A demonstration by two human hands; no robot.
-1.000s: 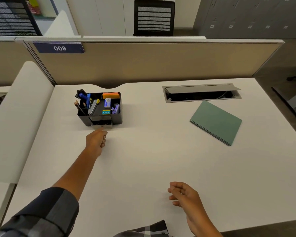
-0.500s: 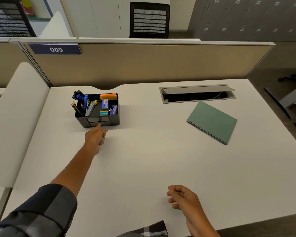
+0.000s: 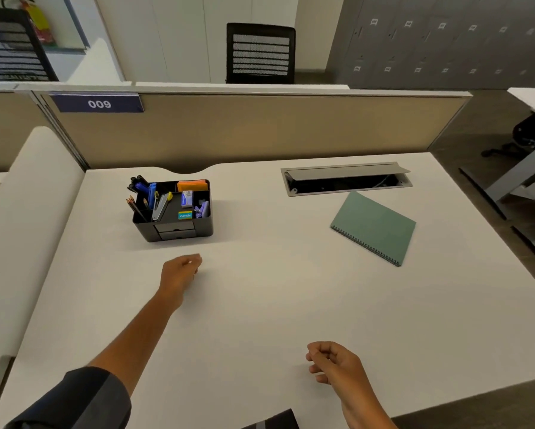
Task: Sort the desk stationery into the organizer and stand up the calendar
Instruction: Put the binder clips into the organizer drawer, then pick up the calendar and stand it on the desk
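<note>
On smooth white desk: boxy black organizer.

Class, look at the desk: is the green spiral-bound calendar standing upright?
No, the green spiral-bound calendar lies flat on the white desk, closed, just in front of the open cable tray.

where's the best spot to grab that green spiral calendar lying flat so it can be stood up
Probably the plain long edge of the calendar, opposite the spiral binding, coming from the far side by the cable tray. It lies flat and closed on the desk, so fingers must slip under a free edge; the right hand is nearer.
</note>
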